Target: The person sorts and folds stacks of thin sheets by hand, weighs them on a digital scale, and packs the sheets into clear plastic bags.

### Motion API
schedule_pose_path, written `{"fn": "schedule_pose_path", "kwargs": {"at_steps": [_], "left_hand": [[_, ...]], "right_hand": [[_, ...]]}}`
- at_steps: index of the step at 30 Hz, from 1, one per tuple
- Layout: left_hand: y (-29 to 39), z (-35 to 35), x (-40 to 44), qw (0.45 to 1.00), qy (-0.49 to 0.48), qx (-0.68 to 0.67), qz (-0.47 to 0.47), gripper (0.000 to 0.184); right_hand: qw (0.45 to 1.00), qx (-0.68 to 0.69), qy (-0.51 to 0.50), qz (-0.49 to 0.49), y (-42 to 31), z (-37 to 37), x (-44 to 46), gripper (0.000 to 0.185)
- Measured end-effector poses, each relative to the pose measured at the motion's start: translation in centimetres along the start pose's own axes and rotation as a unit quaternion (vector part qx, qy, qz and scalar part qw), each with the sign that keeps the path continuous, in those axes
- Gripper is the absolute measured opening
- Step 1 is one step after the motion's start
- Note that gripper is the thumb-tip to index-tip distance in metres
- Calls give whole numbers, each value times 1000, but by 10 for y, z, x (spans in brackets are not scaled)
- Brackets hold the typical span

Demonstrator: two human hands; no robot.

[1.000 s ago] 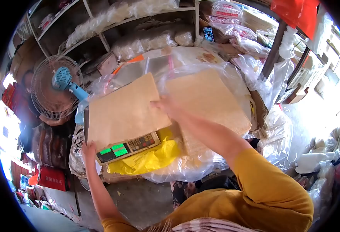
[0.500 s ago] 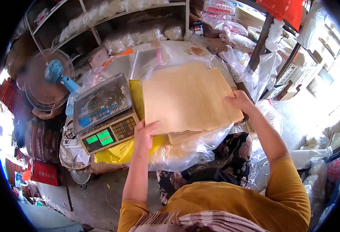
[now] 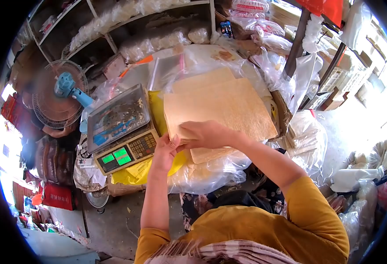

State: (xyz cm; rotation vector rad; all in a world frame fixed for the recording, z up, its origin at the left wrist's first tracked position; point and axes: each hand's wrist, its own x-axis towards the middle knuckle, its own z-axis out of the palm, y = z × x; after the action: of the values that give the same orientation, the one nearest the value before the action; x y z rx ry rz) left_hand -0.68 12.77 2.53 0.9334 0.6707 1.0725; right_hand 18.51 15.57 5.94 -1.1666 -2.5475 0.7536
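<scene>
A stack of thin, square tan sheets [image 3: 224, 105], perhaps tofu skin, lies on the plastic-covered table. My left hand [image 3: 164, 152] pinches its near left corner, thumb on top. Reaching across the front edge, my right hand [image 3: 204, 134] is closed at the same corner beside the left thumb; its fingertips are partly hidden. More tan sheets [image 3: 206, 155] show below the near edge, and others [image 3: 204, 80] stick out behind. Left of my hands stands a digital scale [image 3: 125, 152] with lit green displays, its metal tray [image 3: 118, 116] holding crumbs and blue marks.
A yellow plastic bag [image 3: 134, 175] lies under the scale. A blue-and-grey fan [image 3: 63, 94] stands at the left. Shelves with bagged goods [image 3: 153, 44] line the back. A dark post [image 3: 298, 46] rises at the right, near a clear bag of sheets [image 3: 307, 141].
My right hand has left the right edge of the stack and moved left to the near left corner, beside my left hand. The left hand keeps its grip there.
</scene>
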Motion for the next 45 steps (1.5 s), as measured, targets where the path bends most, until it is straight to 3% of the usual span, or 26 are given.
{"fn": "schedule_pose_path", "kwargs": {"at_steps": [3, 5, 8, 12, 18, 24, 27, 30, 34, 36, 39, 45], "left_hand": [[-24, -3, 9, 994, 43, 89, 36, 42], [-21, 10, 8, 978, 125, 169, 7, 48], [-22, 13, 8, 965, 127, 227, 19, 42], [-21, 20, 8, 981, 92, 163, 48, 42], [-23, 19, 9, 973, 90, 209, 44, 43], [-32, 14, 11, 954, 134, 242, 113, 45], [-37, 1, 11, 936, 148, 314, 58, 42], [-39, 4, 10, 945, 130, 280, 111, 40], [-42, 1, 11, 955, 118, 255, 98, 40], [-42, -3, 11, 959, 119, 249, 65, 41], [-37, 13, 9, 976, 108, 153, 114, 43], [-34, 27, 12, 954, 182, 222, 89, 36]], "right_hand": [[998, 58, 28, 21, 27, 10, 5, 60], [994, 106, 35, 17, 38, 12, 8, 56], [986, 161, 2, 35, 43, 9, 11, 55], [968, 246, -31, 36, 45, 0, 9, 50], [962, 261, -55, 61, 35, -10, 5, 48], [955, 287, -62, 52, 46, -6, 5, 48], [953, 293, -58, 52, 47, -7, 3, 48], [946, 318, -51, 46, 49, -5, 3, 47], [935, 350, -47, 31, 56, 0, 4, 48], [935, 347, -53, 43, 56, -1, 4, 48], [941, 332, -50, 50, 56, 0, 4, 49], [957, 271, -34, 98, 41, -8, -1, 50]]}}
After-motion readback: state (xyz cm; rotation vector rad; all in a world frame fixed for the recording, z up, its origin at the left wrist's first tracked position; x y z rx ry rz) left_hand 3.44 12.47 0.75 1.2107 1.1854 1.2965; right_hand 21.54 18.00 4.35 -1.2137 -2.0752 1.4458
